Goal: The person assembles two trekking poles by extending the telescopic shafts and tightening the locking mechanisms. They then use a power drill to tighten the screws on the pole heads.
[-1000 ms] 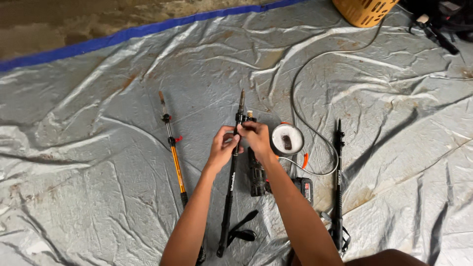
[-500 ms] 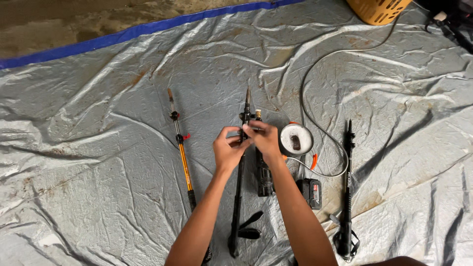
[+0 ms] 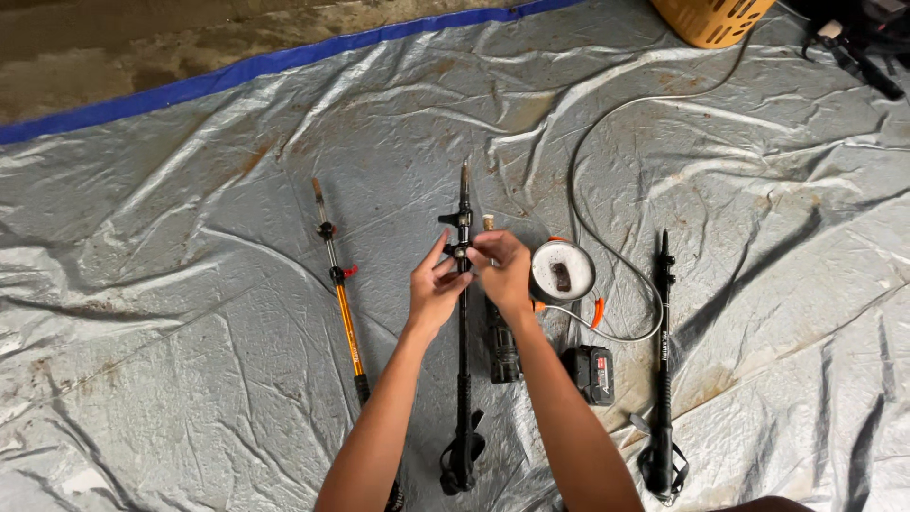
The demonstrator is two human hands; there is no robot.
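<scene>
From the head camera, the left hand (image 3: pixel 434 289) and right hand (image 3: pixel 502 270) met at centre, fingers pinched on the black pole (image 3: pixel 463 332) lying on the grey tarp (image 3: pixel 190 379) (orange pole (image 3: pixel 339 299) at nine o'clock, white reel (image 3: pixel 562 272) at three).

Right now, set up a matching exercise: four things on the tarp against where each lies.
Things:
1. orange pole
2. black pole
3. battery pack
4. yellow basket

Places:
A. top edge of the view
B. between the left hand and right hand
C. left of both hands
D. right of the right forearm

Pairs: 1-C, 2-B, 3-D, 4-A
</scene>
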